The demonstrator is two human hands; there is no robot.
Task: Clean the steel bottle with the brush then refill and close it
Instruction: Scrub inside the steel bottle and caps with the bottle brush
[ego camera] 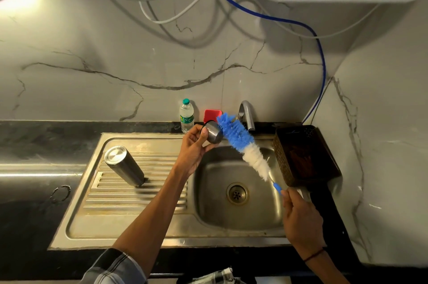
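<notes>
The steel bottle point(124, 166) stands upside down on the ribbed drainboard point(115, 193) left of the sink basin, with no cap on it. My left hand point(193, 148) holds the steel cap point(214, 132) above the basin's far edge. My right hand point(301, 219) grips the blue handle of the bottle brush point(243, 144). The brush's blue and white bristles slant up to the left, and the blue tip touches the cap.
The sink basin point(238, 214) with its drain lies below my hands, the tap point(246, 114) behind it. A plastic water bottle point(186, 115) and a red object point(212, 114) stand at the wall. A dark basket point(303, 156) sits right of the basin. Hoses hang overhead.
</notes>
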